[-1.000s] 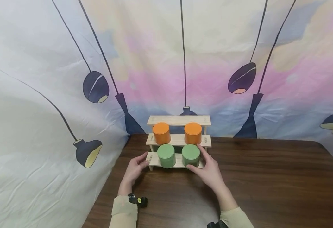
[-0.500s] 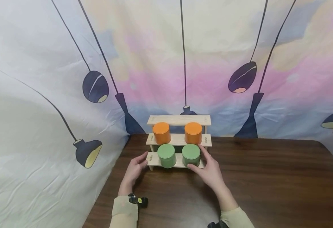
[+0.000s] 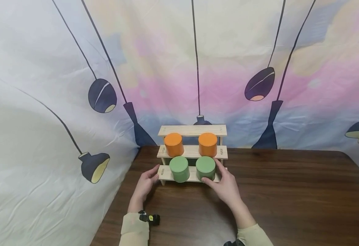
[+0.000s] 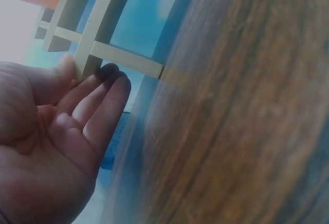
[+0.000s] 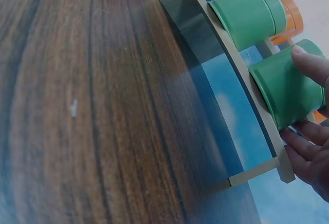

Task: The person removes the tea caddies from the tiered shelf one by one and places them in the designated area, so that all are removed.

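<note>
A three-step wooden stand point(image 3: 192, 130) rests on the table. Its middle step carries two orange round tins, a left orange tin point(image 3: 174, 145) and a right orange tin point(image 3: 208, 145). On the lowest step are a left green tin point(image 3: 179, 169) and a right green tin point(image 3: 205, 168). My left hand point(image 3: 145, 186) pinches the left end of the lowest step, thumb and fingers at the board in the left wrist view. With thumb in front and fingers behind, my right hand point(image 3: 227, 186) grips the right green tin point(image 5: 288, 85), which sits on the step.
The dark wood table point(image 3: 290, 194) stretches to the right and toward me. Behind it and along the left hangs a printed cloth point(image 3: 228, 68) with drawn lamps, close to the stand's back. The top step holds no tin.
The head view has shifted very slightly. Both hands, the stand and the tins keep their places relative to each other.
</note>
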`<state>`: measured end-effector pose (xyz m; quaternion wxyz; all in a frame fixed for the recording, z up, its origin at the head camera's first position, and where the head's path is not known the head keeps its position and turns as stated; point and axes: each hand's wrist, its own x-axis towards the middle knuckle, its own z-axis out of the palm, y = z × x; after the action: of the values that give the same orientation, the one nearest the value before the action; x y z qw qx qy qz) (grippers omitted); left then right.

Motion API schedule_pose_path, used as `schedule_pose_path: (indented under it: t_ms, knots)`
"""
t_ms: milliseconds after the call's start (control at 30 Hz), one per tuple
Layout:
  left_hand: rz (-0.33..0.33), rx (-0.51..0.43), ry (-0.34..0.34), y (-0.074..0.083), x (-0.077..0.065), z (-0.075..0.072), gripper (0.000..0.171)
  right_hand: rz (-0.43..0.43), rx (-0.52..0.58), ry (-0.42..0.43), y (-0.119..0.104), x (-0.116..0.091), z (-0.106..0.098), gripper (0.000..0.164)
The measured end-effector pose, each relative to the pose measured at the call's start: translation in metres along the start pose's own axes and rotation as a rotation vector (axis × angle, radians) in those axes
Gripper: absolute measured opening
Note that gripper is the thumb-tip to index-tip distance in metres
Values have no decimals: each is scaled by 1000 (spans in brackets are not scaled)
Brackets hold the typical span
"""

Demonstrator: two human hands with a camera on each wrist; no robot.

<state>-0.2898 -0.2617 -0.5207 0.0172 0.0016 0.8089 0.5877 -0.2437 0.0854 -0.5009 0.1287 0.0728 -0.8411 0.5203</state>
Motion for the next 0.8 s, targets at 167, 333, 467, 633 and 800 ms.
schedule_pose_path:
  t_ms: [167, 333, 467, 633, 800]
  knots:
    - [-6, -16, -1, -1, 0, 1, 51, 5, -15, 6, -1, -1, 1, 92]
    - [0, -9, -8, -1, 0, 1, 51, 16, -28, 3, -1, -1, 2, 91]
    - [16, 8, -9, 1, -1, -1, 51, 7, -27, 5, -1, -1, 2, 89]
    - [21, 20, -11, 3, -4, -1, 50, -3, -24, 18, -3, -2, 3, 91]
    - [15, 5, -10, 2, -5, -1, 50, 21, 17, 23, -3, -3, 7, 98]
